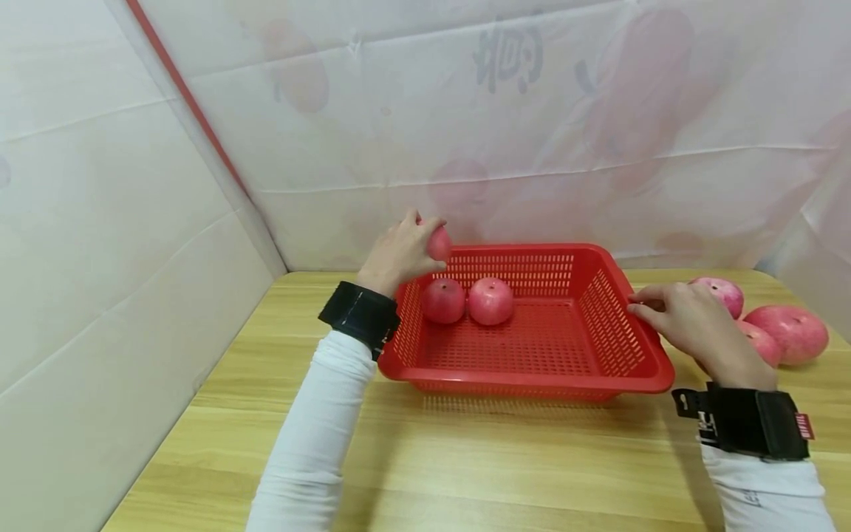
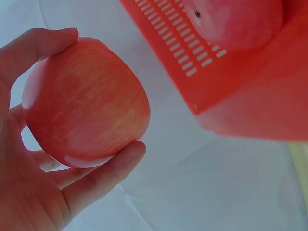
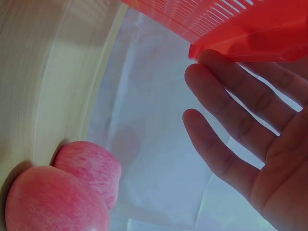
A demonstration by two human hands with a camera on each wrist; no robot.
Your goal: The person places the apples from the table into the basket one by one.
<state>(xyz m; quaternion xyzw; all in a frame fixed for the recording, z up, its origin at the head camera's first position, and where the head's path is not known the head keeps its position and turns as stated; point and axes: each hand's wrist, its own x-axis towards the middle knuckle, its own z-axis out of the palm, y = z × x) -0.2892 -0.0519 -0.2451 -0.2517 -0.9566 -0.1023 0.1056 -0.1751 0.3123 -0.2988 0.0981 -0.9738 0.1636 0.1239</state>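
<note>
My left hand [image 1: 401, 255] holds a red apple [image 2: 86, 103] with fingers and thumb spread around it. In the head view that apple is at the back left corner of a red plastic basket [image 1: 518, 380], level with its rim. Two apples lie inside the basket toward its left end, a darker apple [image 1: 443, 301] and a brighter apple [image 1: 490, 301] beside it. At the basket's right rim, my right hand [image 1: 694, 329] pinches the edge between thumb and finger. The right wrist view shows its other fingers extended below the rim; the thumb is hidden there.
Several more apples sit on the wooden table [image 1: 532, 458] right of my right hand, among them a large apple [image 1: 791, 334] and a back apple [image 1: 721, 294]. A pale printed sheet [image 1: 385, 133] hangs behind the table, with another along the left.
</note>
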